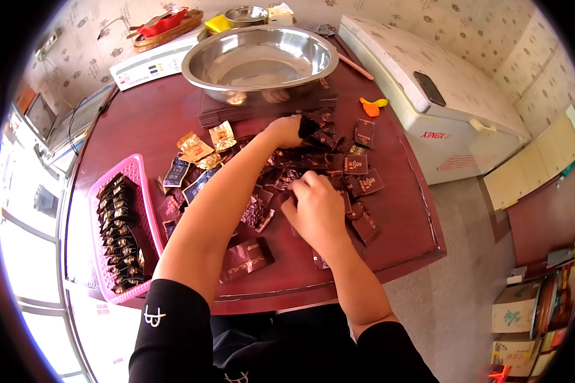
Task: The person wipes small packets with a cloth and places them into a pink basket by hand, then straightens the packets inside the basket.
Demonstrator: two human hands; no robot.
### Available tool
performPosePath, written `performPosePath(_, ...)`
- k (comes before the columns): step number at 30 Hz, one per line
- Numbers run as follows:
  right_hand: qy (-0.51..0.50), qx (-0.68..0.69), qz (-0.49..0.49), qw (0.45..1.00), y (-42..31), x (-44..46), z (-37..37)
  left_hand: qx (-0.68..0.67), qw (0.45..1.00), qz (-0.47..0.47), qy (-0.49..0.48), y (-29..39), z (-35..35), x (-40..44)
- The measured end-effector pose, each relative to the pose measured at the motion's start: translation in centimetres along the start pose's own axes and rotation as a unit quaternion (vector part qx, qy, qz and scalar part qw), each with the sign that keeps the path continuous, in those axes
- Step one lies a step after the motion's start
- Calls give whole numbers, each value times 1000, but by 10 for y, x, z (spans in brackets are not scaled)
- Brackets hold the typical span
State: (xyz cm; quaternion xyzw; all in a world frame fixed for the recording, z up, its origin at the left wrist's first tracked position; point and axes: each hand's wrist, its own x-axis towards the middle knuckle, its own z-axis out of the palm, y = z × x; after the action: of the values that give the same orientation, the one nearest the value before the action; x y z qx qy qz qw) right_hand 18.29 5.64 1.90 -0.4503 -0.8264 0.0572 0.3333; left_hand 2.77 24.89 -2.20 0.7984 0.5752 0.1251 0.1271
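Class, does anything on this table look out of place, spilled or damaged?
The dark sachets lie jumbled, unlike the packets lined up in the pink basket. An orange-yellow item lies apart, towards the right of the table. No spill is clear.

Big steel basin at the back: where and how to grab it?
Take the steel basin by its flared rim, left and right sides together, fingers curling under from outside. It sits upright, wide and open, its lip projecting past the wall. Left looks tighter: the white appliance is close.
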Motion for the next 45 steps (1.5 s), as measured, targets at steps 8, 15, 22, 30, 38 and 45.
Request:
performPosePath(8, -15, -13, 22, 1000, 8, 2, -1, 192, 981, 2, 31, 47, -7, -31)
performPosePath(15, 17, 25, 56, 998, 21, 8, -10, 125, 985, -9, 121, 70, -52, -114)
performPosePath(22, 23, 217, 86, 972, 42, 20, -4, -74, 957, -25, 279, 87, -47, -248)
performPosePath(30, -69, 247, -13, 966, 30, 17, 21, -91, 964, 23, 251, 49, -22, -304)
performPosePath(38, -114, 316, -43, 941, 24, 19, 15, -186, 950, 6, 249, 49, -46, -297)
performPosePath(45, -177, 519, -44, 835, 1, 5, 26, -639, 703, 34, 310, 49, -31, -243)
